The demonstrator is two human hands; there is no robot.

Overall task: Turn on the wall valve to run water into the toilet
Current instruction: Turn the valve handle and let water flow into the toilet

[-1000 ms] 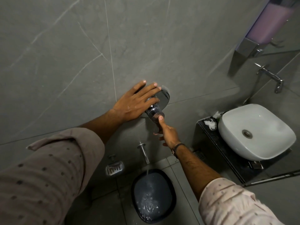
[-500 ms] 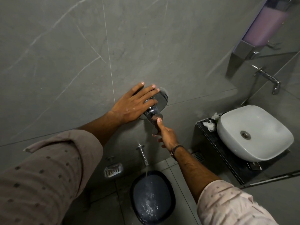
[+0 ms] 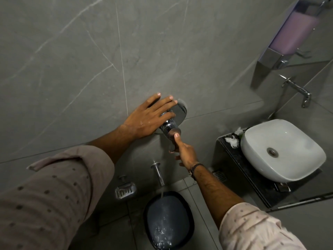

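Observation:
A chrome wall valve sticks out of a round plate on the grey tiled wall. My left hand lies flat on the wall beside it, fingers spread and draped over the valve body. My right hand reaches up from below, its thumb pressed on the knob's end cap and its fingers curled underneath. Below, a chrome spout pours a thin stream of water into the dark blue toilet bowl on the floor, where the water splashes.
A wire soap dish hangs on the wall left of the spout. To the right a white basin sits on a dark counter with crumpled tissue, under a wall tap and a purple soap dispenser.
Both hands stay on the valve, the thumb still on its end cap. Water keeps running into the bowl. The view has shifted only slightly.

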